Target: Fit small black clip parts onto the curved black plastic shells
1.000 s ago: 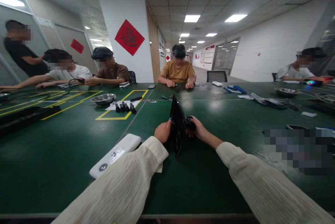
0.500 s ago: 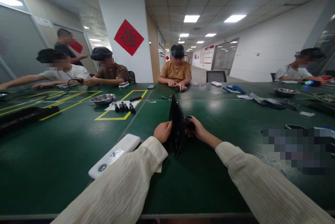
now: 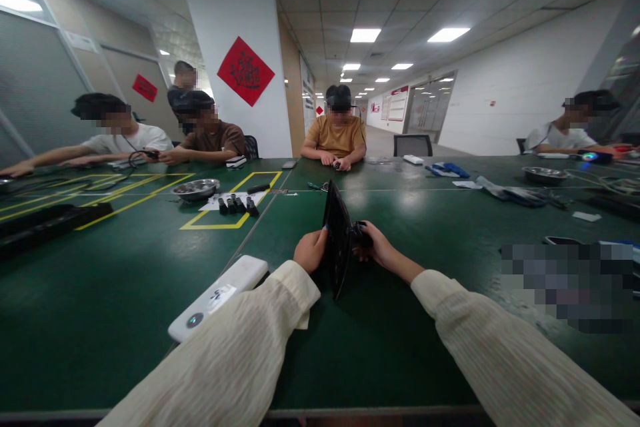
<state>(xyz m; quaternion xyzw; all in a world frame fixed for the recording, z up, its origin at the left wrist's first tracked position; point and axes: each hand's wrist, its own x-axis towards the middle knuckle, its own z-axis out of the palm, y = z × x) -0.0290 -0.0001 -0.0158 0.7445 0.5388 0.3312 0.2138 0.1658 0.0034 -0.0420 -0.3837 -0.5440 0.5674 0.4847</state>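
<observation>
A thin black panel stands on its edge, tilted slightly, in front of me and is seen nearly edge-on. My left hand is closed on its left side, thumb against the face and the other fingers partly hidden. On the panel's right side sits a chunky black part, perhaps a mount. My right hand is wrapped round that part, its fingertips mostly out of sight. Close to my left forearm lies a long white device with a label and a round dark button.
Beyond my hands on the green table are a metal bowl, several black cylindrical parts and yellow tape outlines. A second bowl and grey gloves lie to the right. A co-worker sits opposite; others sit at the sides.
My hands and the black panel stay almost in place. In the background, a standing person has moved to the right, behind a seated co-worker.
</observation>
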